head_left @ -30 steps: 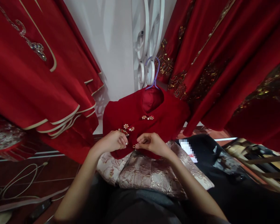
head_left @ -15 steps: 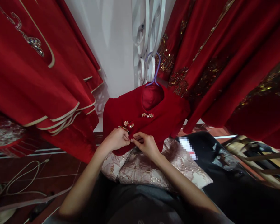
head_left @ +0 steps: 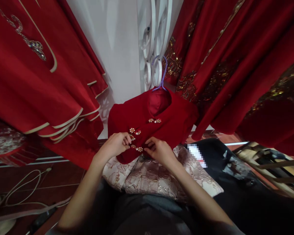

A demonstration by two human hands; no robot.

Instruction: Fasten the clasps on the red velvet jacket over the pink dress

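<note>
A small red velvet jacket [head_left: 171,122] on a purple hanger [head_left: 161,76] lies in front of me, over a pale pink brocade cloth [head_left: 156,178] on my lap. Pearl and gold flower clasps run down its front: one near the collar [head_left: 155,120], one lower left [head_left: 134,132], and a third [head_left: 138,148] at the hem between my hands. My left hand [head_left: 115,144] pinches the jacket's edge just left of that third clasp. My right hand [head_left: 159,151] holds the edge just right of it, fingers curled on the fabric.
Long red gowns hang on the left [head_left: 34,81] and right [head_left: 235,65], the right ones with gold sequins. A white wall with a white scrolled ornament [head_left: 154,39] is behind. Cables [head_left: 22,192] lie on the dark red tiled floor. Black fabric [head_left: 235,182] lies to the right.
My hands came together at the jacket's lower edge and then parted slightly. The third pearl clasp now shows joined between them.
</note>
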